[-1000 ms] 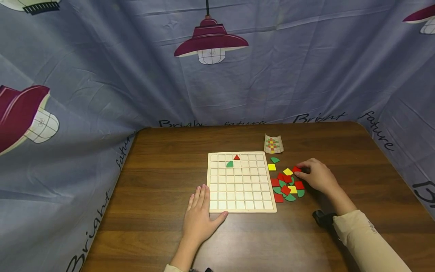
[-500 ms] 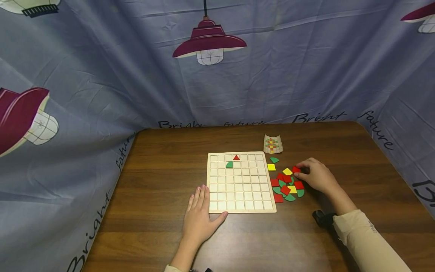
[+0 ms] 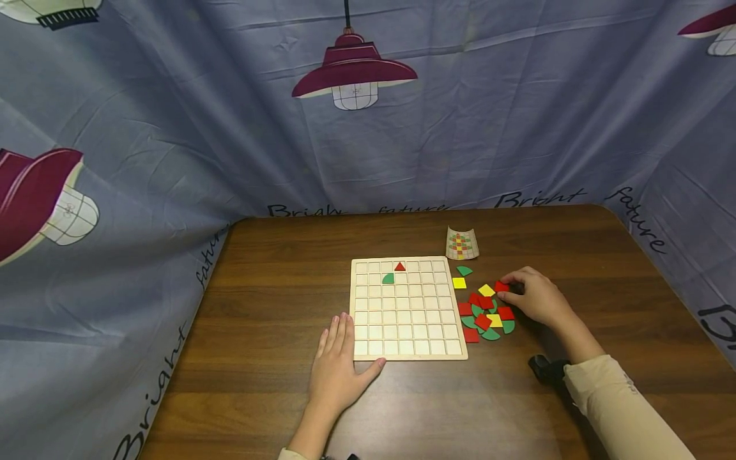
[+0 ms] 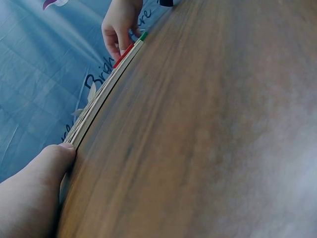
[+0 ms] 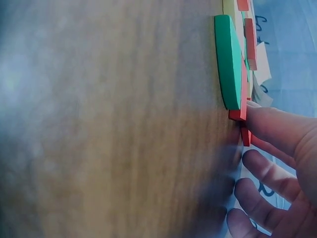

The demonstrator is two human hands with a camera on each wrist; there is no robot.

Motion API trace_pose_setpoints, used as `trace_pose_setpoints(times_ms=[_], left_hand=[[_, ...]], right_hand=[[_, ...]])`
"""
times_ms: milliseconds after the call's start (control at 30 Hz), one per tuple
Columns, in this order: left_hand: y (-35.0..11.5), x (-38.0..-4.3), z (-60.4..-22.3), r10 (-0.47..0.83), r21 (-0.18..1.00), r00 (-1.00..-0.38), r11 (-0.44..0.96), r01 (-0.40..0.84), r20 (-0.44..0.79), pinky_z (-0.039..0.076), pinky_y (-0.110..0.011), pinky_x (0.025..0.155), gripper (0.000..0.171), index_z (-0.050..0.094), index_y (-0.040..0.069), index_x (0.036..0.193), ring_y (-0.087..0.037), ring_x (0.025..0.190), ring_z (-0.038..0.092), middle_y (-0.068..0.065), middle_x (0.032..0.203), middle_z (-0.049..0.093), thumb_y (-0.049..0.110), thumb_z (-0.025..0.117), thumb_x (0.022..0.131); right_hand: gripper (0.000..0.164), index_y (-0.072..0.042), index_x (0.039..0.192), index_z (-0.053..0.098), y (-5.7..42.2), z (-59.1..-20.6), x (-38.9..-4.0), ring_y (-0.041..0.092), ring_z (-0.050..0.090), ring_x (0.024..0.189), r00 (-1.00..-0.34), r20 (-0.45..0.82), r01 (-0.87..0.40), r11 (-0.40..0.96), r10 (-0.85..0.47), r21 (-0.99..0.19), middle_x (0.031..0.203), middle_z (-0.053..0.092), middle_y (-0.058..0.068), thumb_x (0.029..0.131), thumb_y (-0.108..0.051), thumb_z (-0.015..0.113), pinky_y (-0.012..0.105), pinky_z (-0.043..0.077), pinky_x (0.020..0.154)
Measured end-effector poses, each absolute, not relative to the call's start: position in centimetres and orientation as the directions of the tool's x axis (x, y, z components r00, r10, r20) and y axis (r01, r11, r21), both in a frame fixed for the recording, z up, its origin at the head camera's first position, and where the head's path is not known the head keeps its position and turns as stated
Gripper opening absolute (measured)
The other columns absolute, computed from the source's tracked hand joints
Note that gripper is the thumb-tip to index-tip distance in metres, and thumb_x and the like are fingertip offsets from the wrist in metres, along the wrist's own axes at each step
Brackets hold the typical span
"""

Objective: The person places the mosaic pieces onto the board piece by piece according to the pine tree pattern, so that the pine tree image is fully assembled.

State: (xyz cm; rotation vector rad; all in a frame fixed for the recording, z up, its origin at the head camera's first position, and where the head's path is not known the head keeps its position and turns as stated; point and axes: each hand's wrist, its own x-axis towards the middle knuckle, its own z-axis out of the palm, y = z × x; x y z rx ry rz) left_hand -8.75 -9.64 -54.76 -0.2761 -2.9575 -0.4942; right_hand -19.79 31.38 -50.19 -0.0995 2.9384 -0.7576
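A square wooden grid board (image 3: 409, 358) lies on the table. One red triangle (image 3: 400, 267) and one green quarter-circle tile (image 3: 388, 278) sit in its upper cells. My left hand (image 3: 336, 374) lies at the lower left corner, straight fingers along the left edge and thumb at the front edge. To the board's right is a loose pile of red, yellow and green tiles, including a yellow square (image 3: 495, 321). At the pile's far right side, my right hand (image 3: 537, 297) pinches a red tile (image 3: 501, 287) between thumb and index finger. In the right wrist view, a green tile (image 5: 228, 62) stands nearer the camera.
A small curled pattern card (image 3: 462, 245) stands behind the board's top right corner. Just below it lie a green tile (image 3: 464, 271) and a yellow square tile (image 3: 459, 283). The brown wooden table (image 3: 276, 287) is backed by a blue printed curtain (image 3: 489, 128).
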Motion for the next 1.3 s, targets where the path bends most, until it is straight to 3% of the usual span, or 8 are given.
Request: trace_pose_setpoints(times_ms=[1300], left_hand=[[-9.46, -8.76, -54.83, 0.181, 0.278, -0.963, 0.932, 0.232, 0.199, 0.022, -0.043, 0.125, 0.1, 0.027, 0.008, 0.157, -0.024, 0.152, 0.026, -0.011, 0.162, 0.03, 0.075, 0.051, 0.086]], right_hand=[[0.04, -0.001, 0.12, 0.067, 31.71, -50.69, -19.85, 0.039, 0.055, 0.109, -0.993, -0.062, -0.052, 0.858, -0.097, -0.511, 0.118, 0.06, 0.021, 0.09, -0.025, 0.073, 0.061, 0.045, 0.095]])
